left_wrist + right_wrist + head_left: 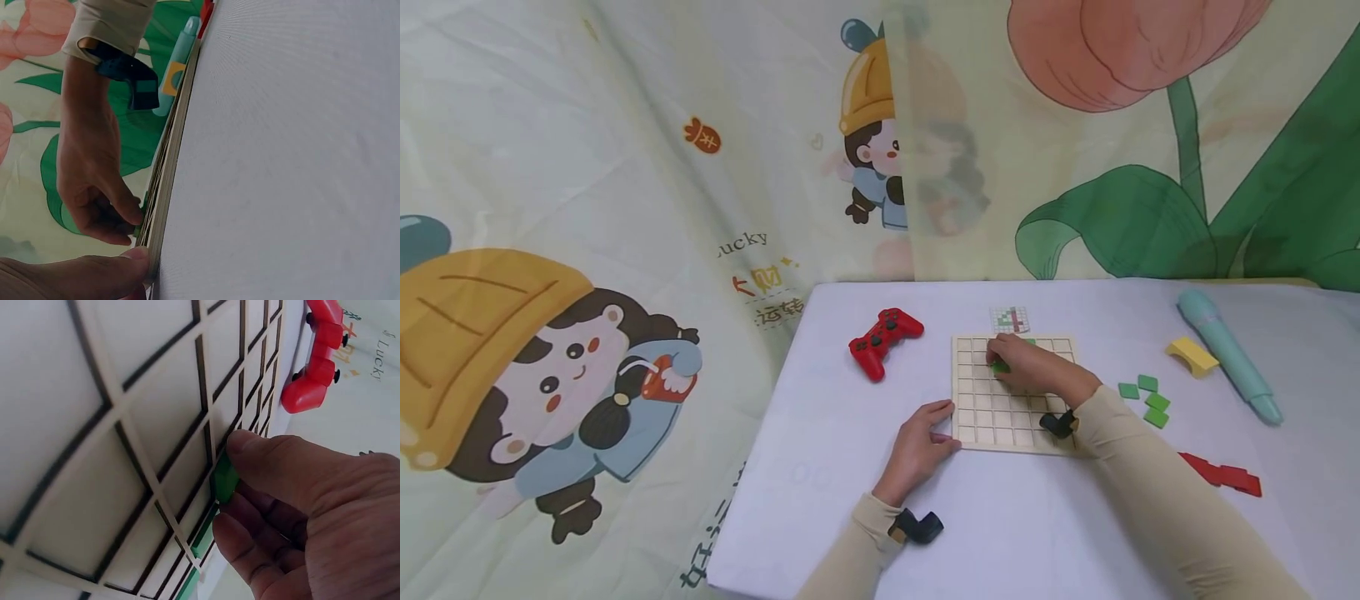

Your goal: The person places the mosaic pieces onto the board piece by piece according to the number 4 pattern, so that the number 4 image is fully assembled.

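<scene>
A wooden grid board (1000, 435) lies on the white table. Over its upper part, my right hand (1030, 367) pinches a green square tile (1000, 367) between thumb and fingers; the right wrist view shows the tile (225, 479) tilted against the grid lines, with my thumb (250, 450) on it. More green pieces (203, 537) sit in cells beside it. My left hand (917, 446) holds the board's left edge, fingers and thumb touching the rim. In the left wrist view, my left thumb (106, 274) presses on the board's edge (164, 194).
Above the board lies a small printed pattern card (1009, 320). A red game controller (884, 342) is to the left. On the right are loose green tiles (1157, 402), red tiles (1232, 477), a yellow arch block (1192, 357) and a teal pen-like object (1228, 354).
</scene>
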### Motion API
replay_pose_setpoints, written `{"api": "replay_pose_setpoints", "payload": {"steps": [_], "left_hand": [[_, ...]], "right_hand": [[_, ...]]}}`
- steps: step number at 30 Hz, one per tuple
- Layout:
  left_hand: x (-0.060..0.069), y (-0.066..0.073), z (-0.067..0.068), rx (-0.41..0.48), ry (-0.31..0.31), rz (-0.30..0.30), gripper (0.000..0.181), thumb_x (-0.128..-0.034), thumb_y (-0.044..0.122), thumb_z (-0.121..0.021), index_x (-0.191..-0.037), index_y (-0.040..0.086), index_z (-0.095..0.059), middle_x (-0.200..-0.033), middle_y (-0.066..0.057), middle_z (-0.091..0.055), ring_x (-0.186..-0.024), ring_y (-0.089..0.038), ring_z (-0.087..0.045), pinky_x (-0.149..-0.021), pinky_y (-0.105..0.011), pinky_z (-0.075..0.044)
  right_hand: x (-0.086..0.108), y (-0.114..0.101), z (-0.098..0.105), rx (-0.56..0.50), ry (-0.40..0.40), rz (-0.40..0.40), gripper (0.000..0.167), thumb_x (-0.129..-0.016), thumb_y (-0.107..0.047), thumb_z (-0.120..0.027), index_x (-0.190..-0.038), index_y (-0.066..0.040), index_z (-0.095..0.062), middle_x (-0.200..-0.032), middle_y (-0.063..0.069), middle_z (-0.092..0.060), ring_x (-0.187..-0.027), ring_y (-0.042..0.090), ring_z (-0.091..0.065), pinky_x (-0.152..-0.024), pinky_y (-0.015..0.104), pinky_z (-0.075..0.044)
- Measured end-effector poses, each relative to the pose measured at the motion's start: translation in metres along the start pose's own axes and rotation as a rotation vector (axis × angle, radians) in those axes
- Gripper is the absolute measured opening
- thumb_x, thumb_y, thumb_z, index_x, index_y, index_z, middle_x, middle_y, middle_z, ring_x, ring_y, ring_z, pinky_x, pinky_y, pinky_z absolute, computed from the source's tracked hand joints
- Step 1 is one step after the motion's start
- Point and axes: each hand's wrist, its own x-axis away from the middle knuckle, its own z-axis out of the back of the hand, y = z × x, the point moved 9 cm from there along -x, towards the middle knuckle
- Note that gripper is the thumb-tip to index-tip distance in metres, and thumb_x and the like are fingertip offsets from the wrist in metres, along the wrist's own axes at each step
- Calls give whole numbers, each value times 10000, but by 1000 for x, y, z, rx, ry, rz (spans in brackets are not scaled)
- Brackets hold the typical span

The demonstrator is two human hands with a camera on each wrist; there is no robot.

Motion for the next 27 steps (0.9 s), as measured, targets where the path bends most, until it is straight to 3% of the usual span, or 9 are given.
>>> {"api": "replay_pose_setpoints", "payload": {"steps": [9,13,19,22,27], "left_hand": [[-3,-1,-2,14,-16,-1,652,-896,14,-824,-1506,99,-613,-1595,-40,-564,-924,-30,-717,-797,-154,-602],[-2,-3,4,7,-9,-2,647,-900,23,-824,-1507,99,-612,-1599,-33,-561,-934,-35,-717,-808,-165,-608],[-1,-5,14,14,10,-11,635,-890,4,-821,-1490,68,-623,-1594,-64,-563,-943,-116,-746,-822,-228,-634],[0,-7,11,20,-4,-11,637,-890,6,-822,-1492,63,-620,-1596,-69,-561,-941,-125,-746,-821,-229,-634],[-2,-1,2,12,-27,-38,640,-890,11,-826,-1493,49,-615,-1592,-82,-564,-942,-121,-742,-810,-215,-632]], "right_hand": [[0,-3,-1,-19,32,28,147,-987,-42,-737,-1107,-70,-657,-1099,71,-661,-980,191,-598,-898,411,-563],[-7,-6,-3,-16,26,8,131,-994,-66,-739,-1097,-91,-662,-1100,56,-657,-987,189,-596,-910,406,-567],[-6,-14,0,-24,49,14,198,-1019,-98,-716,-1212,-74,-680,-1188,74,-676,-1077,201,-633,-982,408,-589],[16,-11,10,-48,86,3,228,-1042,-103,-681,-1266,-64,-683,-1237,90,-679,-1150,236,-652,-1013,427,-595],[88,20,45,-30,193,-93,226,-1035,-84,-681,-1256,-37,-684,-1233,127,-681,-1180,313,-667,-997,491,-614]]}}
